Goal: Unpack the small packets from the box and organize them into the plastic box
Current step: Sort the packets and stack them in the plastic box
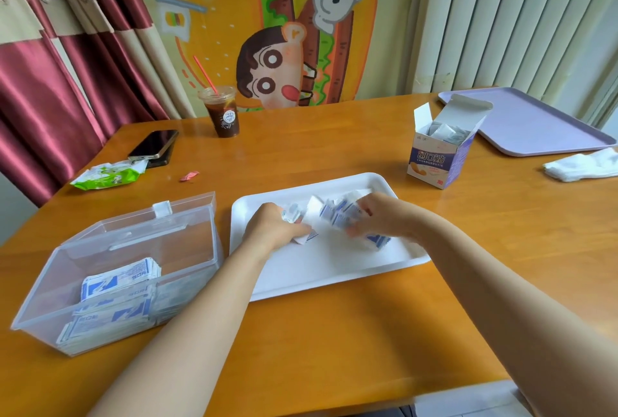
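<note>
Both hands clutch loose bandage packets point(337, 212) over the white foam tray point(331, 269), and the clear plastic box point(127, 269) lies off to the left, nearer the left hand point(272, 227) than the right hand point(378, 216).

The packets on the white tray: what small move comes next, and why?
Probably gather them into one neat bunch. Both the left hand and right hand are on the loose packets in the white tray, while the clear plastic box to the left already holds stacked ones.
</note>
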A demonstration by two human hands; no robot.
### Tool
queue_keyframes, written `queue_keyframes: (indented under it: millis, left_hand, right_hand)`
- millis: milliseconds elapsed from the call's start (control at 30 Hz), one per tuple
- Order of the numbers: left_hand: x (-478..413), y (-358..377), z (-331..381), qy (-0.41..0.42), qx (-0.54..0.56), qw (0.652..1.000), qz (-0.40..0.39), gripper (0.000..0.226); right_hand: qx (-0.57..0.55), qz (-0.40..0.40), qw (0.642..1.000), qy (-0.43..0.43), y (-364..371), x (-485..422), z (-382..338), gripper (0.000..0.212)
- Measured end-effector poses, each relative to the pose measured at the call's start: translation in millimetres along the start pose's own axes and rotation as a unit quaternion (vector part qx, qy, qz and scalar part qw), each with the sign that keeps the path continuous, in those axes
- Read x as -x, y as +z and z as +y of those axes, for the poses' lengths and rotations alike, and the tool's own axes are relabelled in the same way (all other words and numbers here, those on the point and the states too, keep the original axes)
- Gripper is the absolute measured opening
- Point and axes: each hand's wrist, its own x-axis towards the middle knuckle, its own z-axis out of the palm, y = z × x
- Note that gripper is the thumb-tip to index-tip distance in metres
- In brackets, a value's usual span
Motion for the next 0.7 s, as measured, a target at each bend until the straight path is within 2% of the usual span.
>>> queue_keyframes:
  millis: [33, 67, 133, 200, 300, 333, 433, 500, 633, 700]
  left_hand:
    - [2, -1, 1, 0.013, 0.067, 0.998, -0.002, 0.03]
    - [5, -2, 3, 0.034, 0.114, 0.993, -0.001, 0.026]
    - [9, -1, 8, 0.105, 0.119, 0.987, 0.015, 0.024]
    - [12, 3, 15, 0.172, 0.064, 0.982, 0.046, 0.021]
    - [17, 10, 21, 0.233, -0.018, 0.969, 0.08, 0.02]
    - [20, 11, 23, 0.249, -0.048, 0.963, 0.095, 0.02]
    - [24, 9, 22, 0.303, -0.117, 0.933, 0.155, 0.017]
    - [25, 5, 19, 0.371, -0.158, 0.896, 0.188, 0.014]
    - [24, 6, 18, 0.491, -0.213, 0.82, 0.203, 0.017]
    - [24, 10, 19, 0.509, -0.204, 0.809, 0.21, 0.016]
  right_hand:
    - [-0.118, 0.013, 0.993, 0.004, -2, 1, 3, 0.021]
    - [-0.246, 0.01, 0.969, 0.004, -3, 2, 5, 0.021]
    - [-0.441, -0.02, 0.897, -0.009, -3, 4, 2, 0.014]
    - [-0.528, -0.04, 0.848, -0.016, -1, 6, -1, 0.014]
    - [-0.619, -0.048, 0.784, -0.02, 1, 2, 0, 0.037]
    - [-0.639, -0.046, 0.768, -0.015, 1, 2, 1, 0.038]
    - [-0.652, -0.047, 0.757, 0.012, -8, 9, 8, 0.021]
    - [-0.647, -0.071, 0.759, 0.027, -15, 13, 15, 0.023]
    - [-0.558, -0.19, 0.807, 0.022, -15, 16, 14, 0.038]
    - [-0.522, -0.209, 0.827, 0.012, -10, 15, 11, 0.044]
